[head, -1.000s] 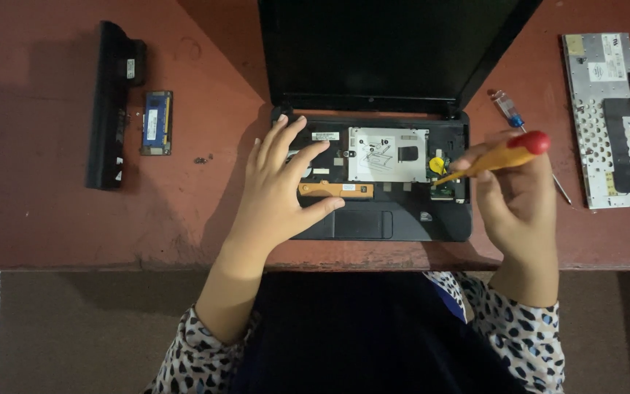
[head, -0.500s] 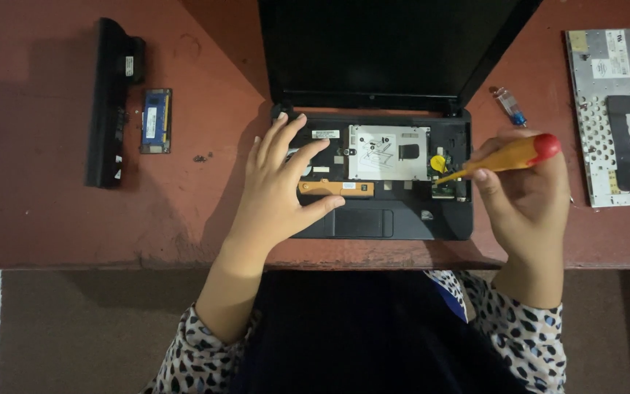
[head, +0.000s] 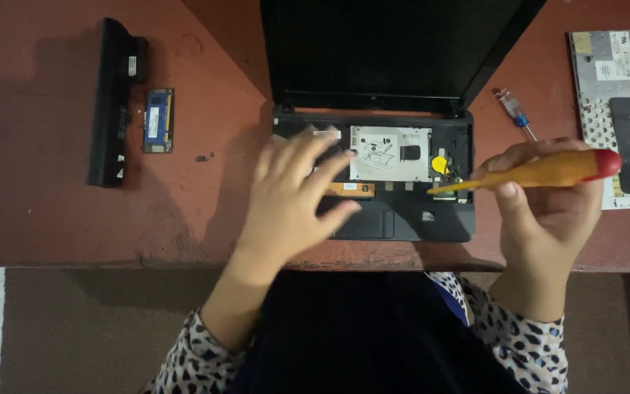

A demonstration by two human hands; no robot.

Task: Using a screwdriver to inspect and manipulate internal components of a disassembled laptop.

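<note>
The left hand [head: 289,197] lies flat, fingers spread, on the opened laptop [head: 373,175], touching its base near the orange strip [head: 351,190]. At three o'clock from it, the right hand [head: 548,211] is clamped on a yellow screwdriver [head: 541,172] whose tip meets the laptop's right side. On the red counter [head: 38,219], a battery [head: 114,102] and memory stick [head: 157,120] lie at ten o'clock, a keyboard [head: 614,109] at two o'clock.

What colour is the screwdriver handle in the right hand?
Orange-yellow screwdriver handle with a red end cap; head view.
</note>
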